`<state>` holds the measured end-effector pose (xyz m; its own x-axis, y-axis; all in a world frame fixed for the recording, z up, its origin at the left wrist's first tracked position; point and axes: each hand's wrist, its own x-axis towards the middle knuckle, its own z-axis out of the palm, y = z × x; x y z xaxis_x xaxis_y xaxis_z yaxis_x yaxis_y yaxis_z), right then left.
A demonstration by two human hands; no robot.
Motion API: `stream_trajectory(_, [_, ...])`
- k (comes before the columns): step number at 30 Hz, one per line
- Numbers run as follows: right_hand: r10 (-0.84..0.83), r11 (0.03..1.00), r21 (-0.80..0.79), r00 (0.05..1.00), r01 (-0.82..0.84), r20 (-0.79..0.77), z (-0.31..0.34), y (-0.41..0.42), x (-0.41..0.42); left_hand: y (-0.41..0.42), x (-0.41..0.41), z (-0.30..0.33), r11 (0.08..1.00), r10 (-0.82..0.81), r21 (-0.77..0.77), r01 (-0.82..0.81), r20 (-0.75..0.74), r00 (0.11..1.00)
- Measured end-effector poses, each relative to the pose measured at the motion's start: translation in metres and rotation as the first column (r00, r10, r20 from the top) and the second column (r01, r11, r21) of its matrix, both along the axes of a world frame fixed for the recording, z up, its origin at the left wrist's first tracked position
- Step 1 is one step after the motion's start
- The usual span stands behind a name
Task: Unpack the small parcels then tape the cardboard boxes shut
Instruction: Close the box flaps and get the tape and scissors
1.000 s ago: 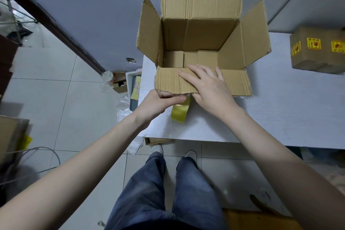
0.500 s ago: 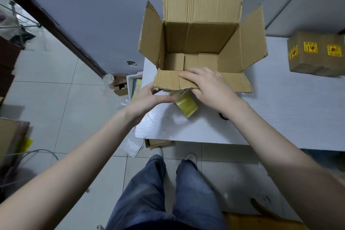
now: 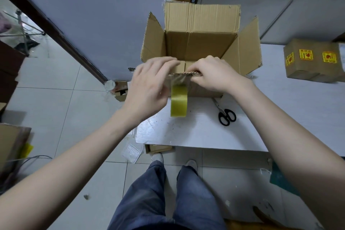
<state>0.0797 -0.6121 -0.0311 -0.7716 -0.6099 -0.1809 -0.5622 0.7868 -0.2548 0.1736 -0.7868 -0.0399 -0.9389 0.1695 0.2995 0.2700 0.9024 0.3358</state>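
Note:
An open cardboard box (image 3: 201,43) stands on the white table (image 3: 280,117), its back and side flaps up. My right hand (image 3: 214,74) curls its fingers over the top edge of the near flap and holds it upright. My left hand (image 3: 149,84), blurred, reaches with straight fingers to the left part of that flap. A yellow tape roll (image 3: 178,101) is on edge just in front of the box, under a strip of tape on the flap. I cannot tell whether the roll hangs or rests on the table.
Black-handled scissors (image 3: 226,116) lie on the table right of the roll. A smaller closed box with yellow stickers (image 3: 313,60) sits at the far right. Scraps of packaging (image 3: 130,152) and cardboard lie on the tiled floor by the table's left edge.
The near flap, folded outward and down before, now stands upright. My left hand rose from under the flap to its top edge. The tape roll turned on edge and the scissors came into view.

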Motion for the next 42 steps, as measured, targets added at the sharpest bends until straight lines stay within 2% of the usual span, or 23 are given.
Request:
stream_trajectory(2, [0.002, 1.0, -0.002, 1.0, -0.002, 0.004, 0.001, -0.001, -0.003, 0.003, -0.012, 0.006, 0.997, -0.074, -0.016, 0.076, 0.084, 0.994])
stream_trajectory(5, [-0.013, 0.999, -0.032, 0.999, 0.015, 0.048, 0.003, -0.001, -0.01, 0.005, -0.031, 0.008, 0.989, -0.105, -0.092, 0.114, 0.092, 0.99])
stream_trajectory(11, [-0.067, 0.992, -0.099, 0.995, 0.074, 0.068, 0.009, 0.001, -0.018, 0.011, -0.061, 0.015, 0.996, -0.005, -0.085, 0.023, 0.211, 0.977])
stream_trajectory(14, [-0.097, 0.962, -0.26, 0.995, 0.085, -0.033, 0.011, 0.007, -0.006, 0.011, -0.069, 0.018, 0.996, -0.01, -0.081, 0.028, 0.216, 0.976])
stream_trajectory(16, [-0.212, 0.879, -0.458, 0.969, 0.133, -0.126, 0.009, 0.01, 0.01, 0.01, -0.074, 0.016, 0.996, 0.002, -0.086, 0.016, 0.211, 0.978])
stream_trajectory(17, [-0.279, 0.826, -0.538, 0.951, 0.167, -0.133, 0.006, 0.011, 0.02, 0.01, -0.077, 0.014, 0.996, 0.01, -0.093, 0.01, 0.213, 0.977])
stream_trajectory(19, [-0.362, 0.766, -0.592, 0.929, 0.25, -0.076, -0.002, 0.01, 0.037, 0.01, -0.083, 0.011, 0.995, 0.029, -0.1, -0.006, 0.229, 0.973])
stream_trajectory(24, [-0.387, 0.779, -0.484, 0.913, 0.4, 0.13, -0.029, 0.004, 0.047, 0.01, -0.094, 0.003, 0.975, 0.045, -0.22, -0.012, 0.146, 0.988])
stream_trajectory(28, [-0.346, 0.877, -0.39, 0.933, 0.281, -0.104, -0.038, 0.001, 0.034, 0.006, -0.094, -0.007, 0.934, 0.172, -0.315, -0.167, -0.012, 0.985])
stream_trajectory(30, [-0.323, 0.913, -0.305, 0.938, 0.272, -0.13, -0.04, 0.002, 0.027, 0.01, -0.087, -0.016, 0.93, 0.169, -0.322, -0.177, -0.053, 0.984])
stream_trajectory(32, [-0.315, 0.933, -0.211, 0.945, 0.291, -0.092, -0.048, 0.005, 0.023, 0.013, -0.076, -0.029, 0.937, 0.118, -0.328, -0.121, -0.028, 0.993])
stream_trajectory(35, [-0.302, 0.949, -0.101, 0.953, 0.299, -0.015, -0.064, 0.01, 0.024, 0.009, -0.057, -0.051, 0.962, 0.011, -0.271, 0.016, 0.095, 0.995])
stream_trajectory(39, [-0.249, 0.968, -0.027, 0.965, 0.248, -0.077, -0.08, 0.014, 0.027, -0.001, -0.047, -0.061, 0.958, -0.074, -0.248, 0.147, 0.281, 0.957])
stream_trajectory(42, [-0.231, 0.972, 0.003, 0.965, 0.233, -0.125, -0.084, 0.014, 0.023, -0.004, -0.052, -0.061, 0.939, -0.123, -0.265, 0.221, 0.343, 0.931])
